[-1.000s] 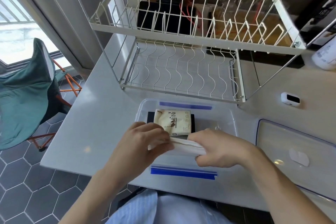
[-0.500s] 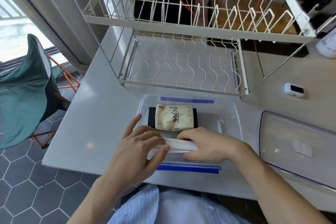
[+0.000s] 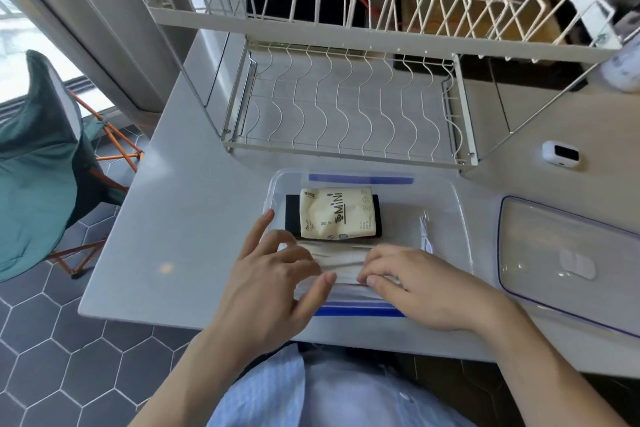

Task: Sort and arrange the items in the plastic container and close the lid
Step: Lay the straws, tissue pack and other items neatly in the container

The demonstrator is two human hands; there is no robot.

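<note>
a head-worn camera looks down at a pale tabletop [image 3: 180, 218] where a clear plastic container [image 3: 462, 218] with blue strips on its near and far rims sits open in front of the person; both hands are inside its near half, laid on a flat white packet [image 3: 341, 265] whose long axis runs left to right, parallel to the near rim; the left hand [image 3: 273, 281] covers the packet's left end with fingers spread and nearly straight, the thumb lying along the near edge, pressing rather than gripping; the right hand [image 3: 415, 284] rests on the right end with fingers gently curled, the tips on the wrapper; whether they pinch an edge cannot be told; just beyond the fingers, a cream pouch printed "mini" [image 3: 337, 213] lies on a black block [image 3: 294, 215] against the far side; a thin white cord [image 3: 425, 232] lies to the right inside the container; the lid [image 3: 568, 253] lies apart on the tabletop to the right, nearer the right hand, so that hand is likely the one to fetch it; a wire dish rack [image 3: 346, 107] stands behind.
</note>
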